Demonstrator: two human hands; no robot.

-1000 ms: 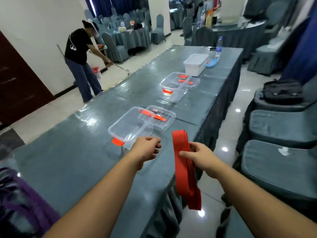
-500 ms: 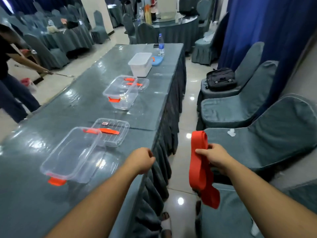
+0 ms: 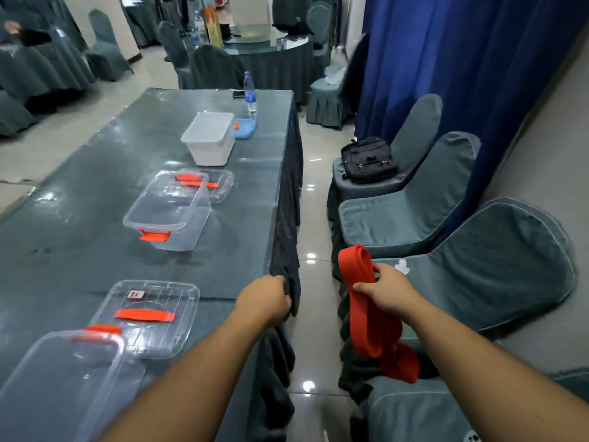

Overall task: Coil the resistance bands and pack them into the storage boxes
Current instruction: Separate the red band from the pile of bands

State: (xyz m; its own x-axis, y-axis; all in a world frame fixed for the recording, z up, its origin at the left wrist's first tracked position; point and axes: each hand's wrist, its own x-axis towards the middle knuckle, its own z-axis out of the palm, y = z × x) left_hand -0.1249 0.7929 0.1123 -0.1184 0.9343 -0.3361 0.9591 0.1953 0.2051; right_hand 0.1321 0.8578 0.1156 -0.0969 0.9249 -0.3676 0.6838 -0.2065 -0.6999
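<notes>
Near left on the bench (image 3: pixel 95 193) we note a clear storage box (image 3: pixel 60 381) with its lid (image 3: pixel 146 317) beside it. A second clear box (image 3: pixel 169 208) sits farther along. Left hand (image 3: pixel 263 301) is curled into a loose fist at the bench edge. Right hand (image 3: pixel 387 290) pinches the red resistance band (image 3: pixel 366 317), which hangs folded over the aisle, right of the bench.

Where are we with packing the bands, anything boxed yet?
Nothing boxed yet: the near clear plastic storage box and the second clear box look empty, their lids beside them. In hand: the right hand holds the red resistance band, uncoiled, hanging off the table. The left hand is fisted and empty. Coiling and packing remain.
</notes>
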